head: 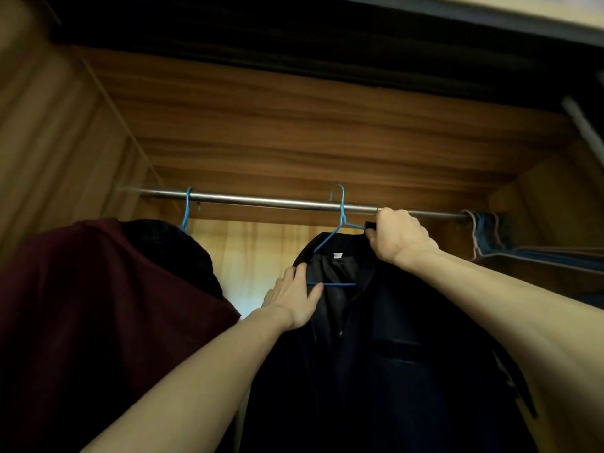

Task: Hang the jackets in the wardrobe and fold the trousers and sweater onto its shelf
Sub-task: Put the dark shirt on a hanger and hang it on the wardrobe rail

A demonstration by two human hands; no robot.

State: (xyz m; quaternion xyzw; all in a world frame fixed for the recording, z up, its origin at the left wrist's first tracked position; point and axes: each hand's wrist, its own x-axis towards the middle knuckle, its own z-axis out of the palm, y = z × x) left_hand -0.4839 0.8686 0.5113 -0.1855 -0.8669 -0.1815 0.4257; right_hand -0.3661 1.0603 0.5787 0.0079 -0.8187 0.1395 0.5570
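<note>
Dark jacket [376,338], bottom cropped: right hand [397,238] pinches its shoulder, left hand [294,297] presses flat.

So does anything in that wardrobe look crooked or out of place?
Slightly. The dark jacket hangs on a blue hanger whose hook looks tilted on the rail. The right hand grips its shoulder and the left hand rests on the collar. The maroon garment hangs normally.
</note>
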